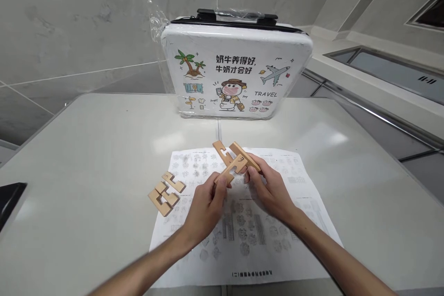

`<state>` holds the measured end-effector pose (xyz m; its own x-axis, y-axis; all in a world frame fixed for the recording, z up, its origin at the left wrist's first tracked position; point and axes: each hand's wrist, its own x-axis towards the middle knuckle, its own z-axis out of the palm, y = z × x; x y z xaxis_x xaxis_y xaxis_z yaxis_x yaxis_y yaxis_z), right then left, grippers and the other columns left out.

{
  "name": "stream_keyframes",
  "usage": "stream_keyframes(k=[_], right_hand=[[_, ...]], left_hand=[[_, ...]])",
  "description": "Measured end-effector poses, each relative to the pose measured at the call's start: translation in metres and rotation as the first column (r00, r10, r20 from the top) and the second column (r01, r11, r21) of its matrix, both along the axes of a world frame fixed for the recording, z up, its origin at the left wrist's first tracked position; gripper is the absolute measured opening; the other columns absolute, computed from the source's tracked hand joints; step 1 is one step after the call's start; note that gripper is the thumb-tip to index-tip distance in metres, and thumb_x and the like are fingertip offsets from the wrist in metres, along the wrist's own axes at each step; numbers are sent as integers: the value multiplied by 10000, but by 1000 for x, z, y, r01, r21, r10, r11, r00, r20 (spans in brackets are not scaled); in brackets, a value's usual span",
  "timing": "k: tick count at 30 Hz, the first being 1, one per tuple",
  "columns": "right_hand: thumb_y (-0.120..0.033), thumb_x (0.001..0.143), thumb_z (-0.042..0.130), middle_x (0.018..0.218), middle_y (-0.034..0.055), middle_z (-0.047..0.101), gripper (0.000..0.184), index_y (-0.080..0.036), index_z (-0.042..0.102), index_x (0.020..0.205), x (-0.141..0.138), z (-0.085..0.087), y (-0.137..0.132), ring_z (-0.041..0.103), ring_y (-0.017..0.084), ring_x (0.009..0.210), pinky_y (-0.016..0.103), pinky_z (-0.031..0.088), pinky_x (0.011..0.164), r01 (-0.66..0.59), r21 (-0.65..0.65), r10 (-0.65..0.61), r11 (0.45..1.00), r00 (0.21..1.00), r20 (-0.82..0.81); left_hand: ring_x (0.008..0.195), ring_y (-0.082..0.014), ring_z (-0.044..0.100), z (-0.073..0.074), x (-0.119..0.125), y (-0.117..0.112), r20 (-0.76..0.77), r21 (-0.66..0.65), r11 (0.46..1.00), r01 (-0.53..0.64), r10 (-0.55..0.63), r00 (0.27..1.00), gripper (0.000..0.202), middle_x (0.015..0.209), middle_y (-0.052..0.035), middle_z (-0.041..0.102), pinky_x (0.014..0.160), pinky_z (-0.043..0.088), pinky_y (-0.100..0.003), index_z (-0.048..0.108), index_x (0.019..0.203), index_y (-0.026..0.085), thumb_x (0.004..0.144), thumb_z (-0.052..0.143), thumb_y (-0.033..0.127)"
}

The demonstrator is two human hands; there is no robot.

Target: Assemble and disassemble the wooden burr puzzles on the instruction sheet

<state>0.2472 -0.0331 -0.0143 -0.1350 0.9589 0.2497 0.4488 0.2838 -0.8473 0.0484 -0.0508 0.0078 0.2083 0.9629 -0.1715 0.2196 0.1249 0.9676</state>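
Observation:
Several notched wooden puzzle pieces are crossed together between my hands, above a printed sheet. My left hand pinches the near end of one notched piece, which bears a dark mark near its far end. On the other side my right hand grips the assembled pieces, its thumb and fingers closed round the end of a long bar. Part of the joint is hidden behind the marked piece and my fingers. Left of my hands, more notched wooden pieces lie close together, partly over the sheet's left edge.
The instruction sheet, covered in small diagrams, lies on the pale table. Behind it stands a white, plastic-wrapped suitcase with cartoon prints. A black object is at the left edge. Tiled wall rises behind.

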Motion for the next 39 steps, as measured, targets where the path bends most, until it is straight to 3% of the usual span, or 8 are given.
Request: stream_keyframes(k=[6, 14, 21, 28, 34, 39], right_hand=[[-317, 1136, 383, 1008, 59, 730, 430, -259, 522, 1539, 2, -1, 0, 699, 216, 790, 360, 612, 771, -13, 99, 1, 995, 993, 120], [-240, 1118, 384, 1124, 83, 750, 540, -294, 356, 1655, 2, -7, -2, 747, 243, 887, 374, 637, 738, -139, 206, 90, 969, 969, 230], [-162, 1099, 384, 1043, 56, 740, 580, -324, 346, 1655, 2, -6, -2, 714, 212, 831, 339, 607, 712, -217, 239, 160, 946, 958, 237], [-149, 1105, 393, 980, 45, 779, 533, -320, 405, 1611, -7, -8, -8, 717, 212, 763, 332, 585, 649, -307, 290, 199, 906, 916, 350], [-161, 1095, 500, 1164, 54, 827, 393, -304, 599, 1447, -8, -2, -11, 819, 212, 948, 323, 656, 759, -189, 344, 112, 920, 967, 230], [-135, 1064, 553, 1105, 34, 849, 372, -292, 665, 1382, -6, -1, -12, 834, 206, 864, 304, 660, 687, -143, 410, 60, 901, 976, 209]], left_hand=[[506, -119, 310, 1, -1, 0, 47, -23, 999, 25, -24, 999, 508, 606, 62, 385, 490, 263, -264, 572, 889, 210, 1056, 416, 663], [510, -118, 341, 0, -3, 0, 95, -27, 999, 30, -28, 995, 503, 619, 57, 417, 487, 308, -259, 559, 883, 209, 1056, 425, 661], [519, -120, 359, 1, -3, 2, 94, -10, 997, 71, -70, 993, 491, 628, 51, 428, 492, 314, -260, 516, 843, 218, 1062, 429, 649], [515, -117, 329, -5, -3, 3, 127, 3, 997, 75, -75, 989, 474, 624, 62, 384, 490, 292, -267, 471, 827, 227, 1072, 424, 629], [539, -119, 371, 2, -2, 2, 127, 7, 994, 106, -106, 986, 442, 647, 51, 451, 521, 332, -264, 519, 890, 215, 1093, 401, 590], [563, -130, 460, 4, -2, 0, 144, -1, 989, 148, -146, 979, 425, 690, 27, 554, 559, 399, -275, 555, 941, 207, 1085, 433, 588]])
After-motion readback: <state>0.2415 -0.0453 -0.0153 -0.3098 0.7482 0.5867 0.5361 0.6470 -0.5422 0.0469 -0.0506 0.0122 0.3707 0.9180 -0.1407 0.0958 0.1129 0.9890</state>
